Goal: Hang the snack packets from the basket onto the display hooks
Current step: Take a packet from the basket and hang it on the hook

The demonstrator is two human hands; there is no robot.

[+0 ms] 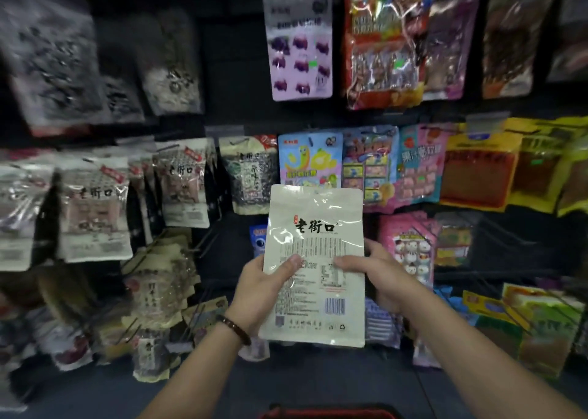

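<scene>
Cream packet [315,259] held up at the display in both hands.
Left hand [264,288] grips its left edge, thumb across the face; right hand [378,275] grips the right edge the same way. Packet is upright, label and barcode side toward the camera, in mid-air in front of the hung rows, covering the bottom of a blue packet [310,161]. Red basket [327,414] rim sits at the bottom edge, between the forearms.

A dark display wall [232,68] carries hanging packs: a lilac pack [299,43] beside a red foil pack [385,46] on top, and a blue pack [310,161] and a pink pack [420,167] below. A clear price tag holder [224,130] sits between the rows. A beaded bracelet [234,325] shows lower down.
</scene>
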